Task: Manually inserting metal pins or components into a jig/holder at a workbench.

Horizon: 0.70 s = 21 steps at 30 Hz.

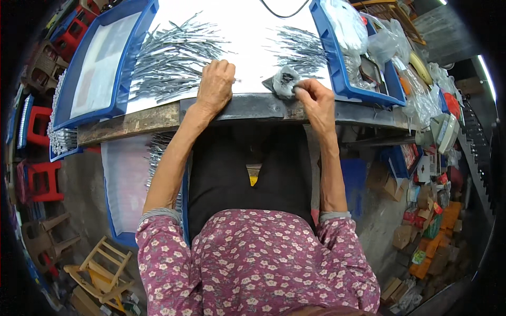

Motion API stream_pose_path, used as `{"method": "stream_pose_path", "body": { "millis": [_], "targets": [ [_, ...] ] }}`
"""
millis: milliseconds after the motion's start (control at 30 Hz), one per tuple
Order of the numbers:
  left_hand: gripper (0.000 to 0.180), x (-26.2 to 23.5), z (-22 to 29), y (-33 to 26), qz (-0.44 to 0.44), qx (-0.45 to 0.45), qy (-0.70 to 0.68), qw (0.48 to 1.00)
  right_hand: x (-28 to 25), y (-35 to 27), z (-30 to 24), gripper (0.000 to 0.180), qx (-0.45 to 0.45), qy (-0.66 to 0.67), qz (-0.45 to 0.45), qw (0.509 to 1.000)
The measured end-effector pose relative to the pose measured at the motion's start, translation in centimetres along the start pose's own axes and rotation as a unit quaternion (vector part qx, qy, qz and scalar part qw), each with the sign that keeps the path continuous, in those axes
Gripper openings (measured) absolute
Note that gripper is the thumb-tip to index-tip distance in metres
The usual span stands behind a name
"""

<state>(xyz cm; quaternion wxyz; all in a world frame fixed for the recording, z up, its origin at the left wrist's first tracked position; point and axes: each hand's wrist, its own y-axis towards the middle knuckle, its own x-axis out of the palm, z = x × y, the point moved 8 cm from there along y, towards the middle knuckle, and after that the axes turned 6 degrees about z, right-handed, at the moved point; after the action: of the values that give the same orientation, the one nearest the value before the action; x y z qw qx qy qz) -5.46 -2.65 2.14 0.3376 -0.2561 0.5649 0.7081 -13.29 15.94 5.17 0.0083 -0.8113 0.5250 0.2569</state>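
Note:
My left hand (215, 84) is closed above the white tabletop, at the right edge of a wide pile of thin grey rods (176, 58). Its curled fingers hide whatever they hold; a small tip seems to poke out beside them. My right hand (318, 101) pinches thumb and forefinger together at the rim of a small clear plastic bag (284, 84). Dark little pieces (287, 78) lie inside that bag, which rests at the table's front edge. What sits between the right fingertips is too small to make out. A second pile of grey rods (299, 50) lies behind the bag.
Blue trays flank the piles: a lined one (113, 68) at left, another (337, 63) at right beside clear plastic bags (345, 26). Below the table stands a blue-rimmed tray (124, 189). Red stools (45, 179) and a wooden chair (103, 268) stand left; boxes (403, 237) crowd the right.

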Motion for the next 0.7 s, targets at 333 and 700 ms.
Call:
{"method": "stream_pose_path", "body": {
  "millis": [333,700],
  "targets": [
    [0.005,-1.6,0.9,0.6,0.101,-0.154,-0.313,0.932,3.4,2.4,0.5,0.012,-0.168,-0.293,-0.053,0.94],
    [0.01,-2.1,5.1,-0.7,0.068,-0.219,-0.405,0.885,4.5,2.8,0.1,0.008,-0.24,-0.349,-0.077,0.902]
  ]
}}
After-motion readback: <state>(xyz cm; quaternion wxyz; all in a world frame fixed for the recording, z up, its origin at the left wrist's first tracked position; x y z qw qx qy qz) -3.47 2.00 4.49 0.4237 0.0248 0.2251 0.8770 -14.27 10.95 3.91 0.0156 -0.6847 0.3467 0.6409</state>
